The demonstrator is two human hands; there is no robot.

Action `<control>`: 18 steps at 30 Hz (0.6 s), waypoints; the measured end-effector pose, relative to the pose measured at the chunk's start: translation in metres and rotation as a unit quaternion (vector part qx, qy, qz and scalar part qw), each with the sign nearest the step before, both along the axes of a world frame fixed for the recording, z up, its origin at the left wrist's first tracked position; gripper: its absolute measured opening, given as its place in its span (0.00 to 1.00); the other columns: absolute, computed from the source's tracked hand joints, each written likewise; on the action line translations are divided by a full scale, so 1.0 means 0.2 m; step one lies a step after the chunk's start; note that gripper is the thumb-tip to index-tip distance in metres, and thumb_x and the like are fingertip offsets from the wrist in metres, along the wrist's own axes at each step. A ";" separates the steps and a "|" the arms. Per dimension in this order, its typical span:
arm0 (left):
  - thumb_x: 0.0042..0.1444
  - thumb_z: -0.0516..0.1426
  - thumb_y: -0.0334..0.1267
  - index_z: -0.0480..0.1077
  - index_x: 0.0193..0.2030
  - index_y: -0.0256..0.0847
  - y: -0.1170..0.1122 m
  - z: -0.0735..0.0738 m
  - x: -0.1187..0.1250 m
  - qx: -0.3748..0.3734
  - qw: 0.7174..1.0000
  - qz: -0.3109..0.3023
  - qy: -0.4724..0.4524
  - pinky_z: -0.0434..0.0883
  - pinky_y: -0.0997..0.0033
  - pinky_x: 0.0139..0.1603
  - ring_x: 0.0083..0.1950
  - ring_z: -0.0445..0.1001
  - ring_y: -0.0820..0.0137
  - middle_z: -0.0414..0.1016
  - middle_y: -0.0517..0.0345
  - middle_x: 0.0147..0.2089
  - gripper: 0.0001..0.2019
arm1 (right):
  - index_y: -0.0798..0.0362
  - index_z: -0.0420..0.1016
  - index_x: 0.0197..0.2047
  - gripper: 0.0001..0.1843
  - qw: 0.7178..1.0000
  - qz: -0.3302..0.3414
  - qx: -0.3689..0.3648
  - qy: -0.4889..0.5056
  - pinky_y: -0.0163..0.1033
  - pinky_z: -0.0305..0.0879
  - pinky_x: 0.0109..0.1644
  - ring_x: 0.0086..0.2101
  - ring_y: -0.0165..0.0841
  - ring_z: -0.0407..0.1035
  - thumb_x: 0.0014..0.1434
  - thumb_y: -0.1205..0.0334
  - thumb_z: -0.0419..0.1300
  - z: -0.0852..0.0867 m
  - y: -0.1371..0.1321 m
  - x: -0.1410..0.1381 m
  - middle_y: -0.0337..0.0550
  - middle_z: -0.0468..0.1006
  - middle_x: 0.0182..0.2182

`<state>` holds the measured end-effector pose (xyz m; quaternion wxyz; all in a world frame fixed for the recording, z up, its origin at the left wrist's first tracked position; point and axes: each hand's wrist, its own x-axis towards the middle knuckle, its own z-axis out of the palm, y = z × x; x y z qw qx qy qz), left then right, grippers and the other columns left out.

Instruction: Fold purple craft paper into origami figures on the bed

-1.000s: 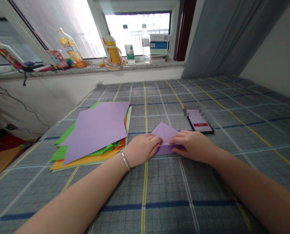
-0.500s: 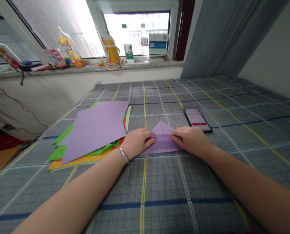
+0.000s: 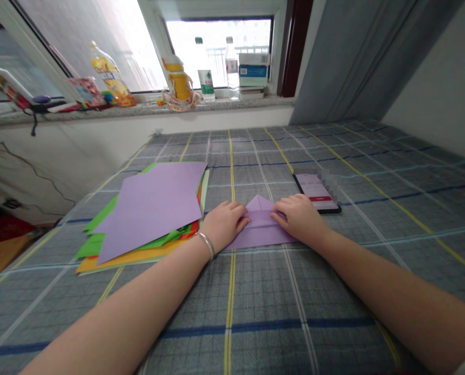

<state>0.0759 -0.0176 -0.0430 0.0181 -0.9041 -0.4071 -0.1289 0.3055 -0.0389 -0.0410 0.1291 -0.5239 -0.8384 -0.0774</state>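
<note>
A folded sheet of purple paper [image 3: 260,229] lies on the plaid cloth in front of me, its upper part creased to a point and a folded band running across it. My left hand [image 3: 226,223], with a silver bangle at the wrist, grips the left side of the band between curled fingers and thumb. On the other side, my right hand [image 3: 297,214] pinches the band's right part. Both sets of fingertips press close to the paper, and the paper's side corners are partly covered by the hands.
A stack of coloured sheets [image 3: 154,205], purple on top, lies to the left. Beyond my right hand rests a phone [image 3: 314,192] with a lit screen. Bottles, a yellow flask [image 3: 180,86] and boxes [image 3: 253,70] line the windowsill behind the plaid cloth [image 3: 263,291].
My right hand has shifted slightly up and left along the folded band. My left hand has moved a little to the right at the wrist. The paper stays in nearly the same place.
</note>
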 end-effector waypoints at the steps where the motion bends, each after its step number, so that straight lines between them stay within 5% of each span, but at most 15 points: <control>1: 0.63 0.54 0.43 0.71 0.43 0.40 0.00 0.00 0.00 0.004 1.000 0.006 0.006 0.70 0.64 0.48 0.45 0.72 0.65 0.76 0.54 0.43 0.10 | 0.52 0.76 0.37 0.12 1.000 -0.005 0.001 0.000 0.43 0.52 0.46 0.38 0.38 0.68 0.63 0.55 0.55 0.00 0.00 0.00 0.43 0.79 0.34; 18: 0.62 0.55 0.42 0.70 0.39 0.39 -0.04 0.03 0.04 0.059 0.997 0.026 0.051 0.68 0.63 0.40 0.39 0.75 0.62 0.78 0.53 0.36 0.09 | 0.52 0.74 0.38 0.11 0.999 -0.043 -0.007 -0.005 0.44 0.50 0.45 0.38 0.39 0.68 0.63 0.54 0.56 -0.03 0.00 -0.03 0.43 0.77 0.35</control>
